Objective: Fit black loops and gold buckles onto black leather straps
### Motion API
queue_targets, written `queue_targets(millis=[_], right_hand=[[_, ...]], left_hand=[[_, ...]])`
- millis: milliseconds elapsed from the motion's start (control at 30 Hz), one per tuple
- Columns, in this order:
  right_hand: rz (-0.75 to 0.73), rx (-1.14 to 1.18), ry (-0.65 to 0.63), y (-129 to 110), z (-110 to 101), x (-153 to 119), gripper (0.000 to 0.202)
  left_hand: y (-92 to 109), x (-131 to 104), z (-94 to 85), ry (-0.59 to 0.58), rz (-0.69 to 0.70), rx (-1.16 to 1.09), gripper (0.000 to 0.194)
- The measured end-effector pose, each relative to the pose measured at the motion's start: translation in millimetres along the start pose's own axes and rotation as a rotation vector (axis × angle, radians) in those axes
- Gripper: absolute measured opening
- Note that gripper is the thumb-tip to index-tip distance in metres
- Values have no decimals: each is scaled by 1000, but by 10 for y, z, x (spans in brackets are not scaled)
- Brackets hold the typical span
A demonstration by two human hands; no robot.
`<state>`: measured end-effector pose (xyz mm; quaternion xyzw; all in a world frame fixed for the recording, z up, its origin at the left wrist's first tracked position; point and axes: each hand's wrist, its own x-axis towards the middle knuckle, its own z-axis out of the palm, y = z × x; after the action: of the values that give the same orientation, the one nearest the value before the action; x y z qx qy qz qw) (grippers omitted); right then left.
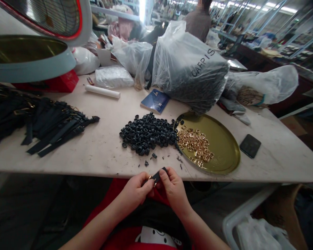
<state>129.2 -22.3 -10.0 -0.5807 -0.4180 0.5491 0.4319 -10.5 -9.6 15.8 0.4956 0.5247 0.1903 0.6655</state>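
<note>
In front of the table's near edge, my left hand (136, 186) pinches the buckle end of a short black strap (157, 176). A bit of gold metal, a buckle (150, 177), shows at its fingertips. My right hand (174, 186) is closed on the strap's other end, thumb on top. Part of the strap is hidden by my fingers. Beyond my hands lies a heap of small black strap loops (148, 133). Gold buckles (195, 144) are spread over the left side of a round gold-coloured tray (224, 146).
Black straps with buckles (57, 126) are piled at the left. Behind the loops lie a blue booklet (155, 100), a white tube (102, 91) and a large filled plastic bag (190, 69). A phone (250, 146) rests right of the tray. A person (199, 21) is in the background.
</note>
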Motion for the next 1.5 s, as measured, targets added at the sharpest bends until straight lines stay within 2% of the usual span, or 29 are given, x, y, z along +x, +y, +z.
queue_targets(millis=[133, 267, 333, 500, 567, 667, 767, 867, 967, 1033, 1067, 1100, 1167, 1233, 1267, 1367, 1500], right_hand=[[-34, 13, -19, -33, -14, -55, 23], [114, 159, -166, -62, -31, -109, 19], [119, 115, -183, -59, -37, -152, 16], [-203, -340, -67, 6, -55, -314, 9], [-243, -416, -63, 40, -73, -356, 10], [-132, -352, -90, 70, -101, -356, 10], [-17, -201, -192, 47, -108, -324, 15], [-32, -148, -280, -30, -101, -279, 17], [-71, -178, -400, -117, -126, -123, 23], [-86, -207, -422, -146, -156, 90, 33], [-113, -242, -376, -148, -167, 221, 35], [-167, -308, -274, -142, -170, 359, 33], [-294, -508, -110, -113, -147, 613, 19], [-361, -669, -65, -83, -98, 785, 4], [-367, -699, -68, -75, -73, 831, 3], [-278, -545, -93, -83, -36, 831, 7], [69, -28, -263, -120, -88, 683, 16]], left_hand=[[-31, -75, 48, 103, 82, 32, 29], [-108, -124, 73, 137, 128, 74, 29], [-141, -150, 92, 151, 137, 117, 29], [-167, -269, 196, 201, 134, 260, 25], [-162, -323, 233, 220, 125, 335, 23], [-152, -373, 227, 199, 128, 398, 22], [-148, -358, 150, 140, 128, 390, 22], [-156, -288, 61, 138, 87, 323, 26], [-161, -215, 5, 145, 91, 202, 24], [-156, -171, -21, 105, 126, 180, 26], [-151, -145, -35, 100, 136, 198, 25], [-146, -116, -53, 116, 137, 229, 24], [-140, -43, -97, 210, 141, 274, 26], [-136, 38, -147, 307, 146, 283, 26], [-133, 76, -170, 332, 149, 280, 26], [-106, 163, -212, 348, 152, 259, 26], [-41, 209, -193, 374, 178, 235, 27]])
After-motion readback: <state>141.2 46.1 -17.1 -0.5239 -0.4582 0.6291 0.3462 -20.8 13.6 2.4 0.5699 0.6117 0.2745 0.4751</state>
